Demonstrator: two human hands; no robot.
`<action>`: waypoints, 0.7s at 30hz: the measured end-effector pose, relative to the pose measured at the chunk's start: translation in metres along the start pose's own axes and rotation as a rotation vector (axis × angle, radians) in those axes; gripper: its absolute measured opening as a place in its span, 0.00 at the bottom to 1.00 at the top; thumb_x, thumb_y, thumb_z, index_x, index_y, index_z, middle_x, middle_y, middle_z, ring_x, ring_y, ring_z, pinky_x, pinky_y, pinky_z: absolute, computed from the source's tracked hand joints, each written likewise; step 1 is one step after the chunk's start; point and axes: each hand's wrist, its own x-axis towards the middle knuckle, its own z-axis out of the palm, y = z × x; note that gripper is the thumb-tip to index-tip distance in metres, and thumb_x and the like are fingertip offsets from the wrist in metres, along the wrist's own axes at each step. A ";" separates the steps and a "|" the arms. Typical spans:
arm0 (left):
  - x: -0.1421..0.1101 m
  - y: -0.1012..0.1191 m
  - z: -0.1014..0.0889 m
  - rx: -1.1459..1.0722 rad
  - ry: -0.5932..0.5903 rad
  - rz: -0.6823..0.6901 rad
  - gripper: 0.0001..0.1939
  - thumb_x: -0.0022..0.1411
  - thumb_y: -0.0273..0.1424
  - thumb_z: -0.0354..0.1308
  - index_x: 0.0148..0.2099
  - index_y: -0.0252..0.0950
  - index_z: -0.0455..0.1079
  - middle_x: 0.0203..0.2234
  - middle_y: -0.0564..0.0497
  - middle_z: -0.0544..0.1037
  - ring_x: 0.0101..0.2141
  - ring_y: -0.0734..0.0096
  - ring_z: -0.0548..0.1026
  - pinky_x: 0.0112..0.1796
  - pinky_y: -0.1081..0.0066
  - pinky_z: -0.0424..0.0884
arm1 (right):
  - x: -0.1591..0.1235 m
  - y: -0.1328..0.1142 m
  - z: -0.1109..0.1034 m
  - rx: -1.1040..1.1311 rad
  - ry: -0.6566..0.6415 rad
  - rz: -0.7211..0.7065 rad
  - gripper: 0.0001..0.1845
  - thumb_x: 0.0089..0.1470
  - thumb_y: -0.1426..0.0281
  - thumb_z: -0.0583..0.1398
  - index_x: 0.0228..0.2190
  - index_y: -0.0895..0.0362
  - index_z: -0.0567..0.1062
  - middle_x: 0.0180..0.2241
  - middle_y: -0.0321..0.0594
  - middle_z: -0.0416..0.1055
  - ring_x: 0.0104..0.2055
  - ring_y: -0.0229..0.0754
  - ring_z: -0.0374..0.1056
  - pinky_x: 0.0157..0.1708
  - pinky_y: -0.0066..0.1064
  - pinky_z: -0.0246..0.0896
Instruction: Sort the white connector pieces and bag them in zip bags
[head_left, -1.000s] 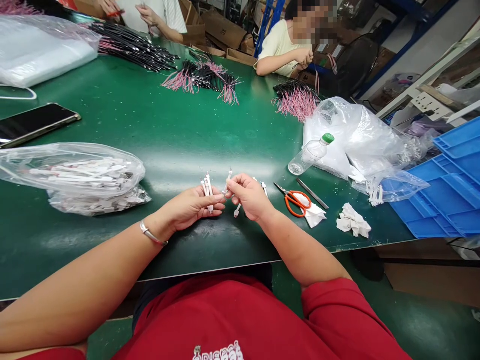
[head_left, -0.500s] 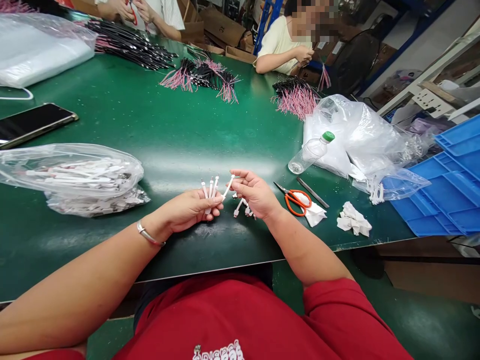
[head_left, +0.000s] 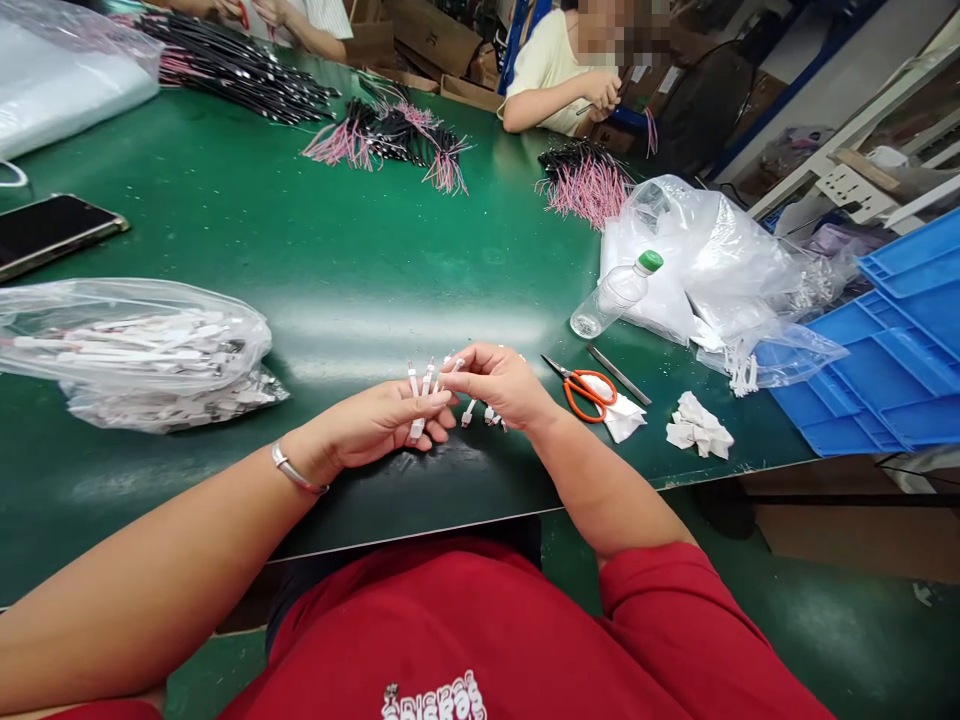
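Pinching white cables [head_left: 427,381] (both hands [head_left: 504,388])

White lettering [head_left: 435,700] on the red shirt [head_left: 487,610] seems to begin "DIS"; the rest is unclear

A pale band of glare crosses the glossy dark-green tabletop [head_left: 337,240]. Highlights streak the crumpled clear plastic bag [head_left: 705,250]. Wide-angle distortion stretches the edges.

Left hand [head_left: 390,418] holding short white cables [head_left: 427,382], right hand [head_left: 501,385] pinching one, orange-handled scissors [head_left: 574,378] and clear bottle [head_left: 611,297] on green desk [head_left: 375,250]
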 end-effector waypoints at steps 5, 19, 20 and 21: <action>0.004 0.001 0.001 0.010 0.201 -0.012 0.05 0.58 0.28 0.59 0.33 0.29 0.70 0.19 0.50 0.73 0.19 0.77 0.70 0.20 0.79 0.67 | 0.000 -0.003 -0.025 -0.746 -0.130 -0.038 0.09 0.44 0.72 0.66 0.32 0.57 0.75 0.31 0.36 0.69 0.38 0.40 0.63 0.41 0.33 0.57; 0.004 0.001 -0.003 0.135 0.280 0.096 0.13 0.50 0.32 0.67 0.34 0.31 0.69 0.26 0.51 0.71 0.22 0.81 0.67 0.18 0.82 0.58 | -0.011 -0.006 -0.009 -1.129 -0.134 -0.281 0.05 0.56 0.71 0.60 0.29 0.57 0.70 0.34 0.40 0.68 0.39 0.42 0.59 0.42 0.35 0.51; 0.003 0.001 -0.004 0.169 0.252 0.105 0.15 0.49 0.35 0.68 0.33 0.31 0.69 0.25 0.52 0.71 0.21 0.82 0.65 0.18 0.82 0.57 | -0.012 -0.007 -0.008 -1.114 -0.123 -0.302 0.05 0.56 0.71 0.59 0.29 0.57 0.70 0.34 0.40 0.69 0.39 0.42 0.59 0.43 0.35 0.51; 0.003 0.001 -0.004 0.195 0.224 0.113 0.16 0.48 0.37 0.68 0.32 0.30 0.69 0.24 0.52 0.70 0.21 0.82 0.64 0.17 0.82 0.56 | -0.013 -0.008 -0.008 -1.089 -0.119 -0.316 0.05 0.57 0.71 0.59 0.29 0.57 0.69 0.33 0.40 0.69 0.39 0.42 0.60 0.43 0.35 0.52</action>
